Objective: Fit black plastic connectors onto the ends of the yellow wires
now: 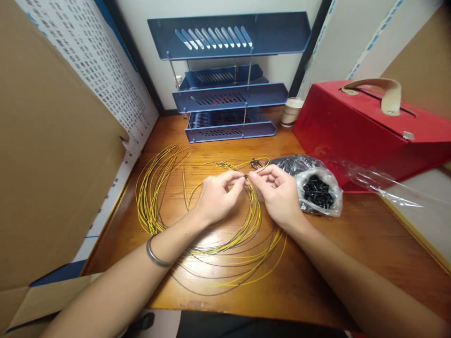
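My left hand point(220, 196) and my right hand point(280, 193) meet over the middle of the table, fingertips pinched together. Between them is a small black piece point(245, 177), too small to make out fully. One thin yellow wire point(267, 161) loops up beside my right fingers; whether they grip it is hidden. Under my hands lie coiled yellow and black wires point(254, 218), and more of the coil point(148, 197) spreads to the left. Right of my right hand, an open clear plastic bag point(336, 190) holds many small black parts point(318, 192).
Several loose black parts point(256, 163) lie behind my right hand. A blue tiered tray rack point(230, 135) stands at the back, with a paper cup point(291, 112) beside it. A red box point(355, 126) with a beige handle stands right; cardboard point(59, 155) walls the left.
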Available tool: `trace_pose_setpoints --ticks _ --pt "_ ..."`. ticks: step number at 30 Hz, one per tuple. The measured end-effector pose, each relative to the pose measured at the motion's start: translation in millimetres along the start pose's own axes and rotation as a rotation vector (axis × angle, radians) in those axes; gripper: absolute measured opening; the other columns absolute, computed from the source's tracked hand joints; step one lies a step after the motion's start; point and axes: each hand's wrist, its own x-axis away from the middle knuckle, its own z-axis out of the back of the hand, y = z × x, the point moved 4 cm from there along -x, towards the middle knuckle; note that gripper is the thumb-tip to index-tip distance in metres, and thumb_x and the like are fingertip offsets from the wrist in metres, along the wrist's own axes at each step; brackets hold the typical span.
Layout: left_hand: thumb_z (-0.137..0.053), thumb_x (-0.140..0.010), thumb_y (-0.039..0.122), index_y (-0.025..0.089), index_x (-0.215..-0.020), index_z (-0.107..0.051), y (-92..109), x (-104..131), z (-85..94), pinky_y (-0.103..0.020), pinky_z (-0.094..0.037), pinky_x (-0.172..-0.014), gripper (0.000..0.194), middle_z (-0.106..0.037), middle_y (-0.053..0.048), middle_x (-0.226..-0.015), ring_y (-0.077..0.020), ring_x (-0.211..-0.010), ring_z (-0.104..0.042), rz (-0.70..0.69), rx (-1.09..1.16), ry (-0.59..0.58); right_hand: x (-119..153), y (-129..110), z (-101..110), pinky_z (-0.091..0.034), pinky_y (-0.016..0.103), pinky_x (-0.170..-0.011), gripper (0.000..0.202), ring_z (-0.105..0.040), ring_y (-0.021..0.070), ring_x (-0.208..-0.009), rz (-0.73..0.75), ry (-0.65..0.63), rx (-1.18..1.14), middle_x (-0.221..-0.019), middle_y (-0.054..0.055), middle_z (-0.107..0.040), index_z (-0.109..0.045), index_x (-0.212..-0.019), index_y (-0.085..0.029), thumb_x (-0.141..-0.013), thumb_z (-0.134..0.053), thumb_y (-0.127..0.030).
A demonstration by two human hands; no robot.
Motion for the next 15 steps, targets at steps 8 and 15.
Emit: trace_pose_setpoints --ticks 8,15 --pt "-0.058 -0.095 0.028 0.018 -0.101 -0.076 4.2 1.7 1.1 -0.024 -0.053 -0.065 0.022 -0.081 -0.004 -0.092 -0.0167 -0.077 -0.074 -0.013 -0.010 -0.024 1.6 2.1 -4.7 -0.048 0.026 -0.055 0.027 -0.061 0.0140 -0.060 0.002 -0.011 0.042 -0.066 0.001 -0.068 -0.064 -0.073 -0.019 -0.076 -0.080 -0.041" --pt "-0.059 -0.095 0.029 0.017 -0.100 -0.076 1.0 -0.9 1.1 -0.024 -0.054 -0.067 0.022 -0.081 -0.004 -0.096 -0.0164 -0.076 -0.074 0.004 0.010 -0.004 1.4 2.8 -2.2 -0.042 0.024 -0.050 0.029 -0.056 0.0122 -0.056 -0.032 -0.001 0.001 -0.063 -0.001 -0.065 -0.065 -0.076 -0.019 -0.074 -0.083 -0.041"
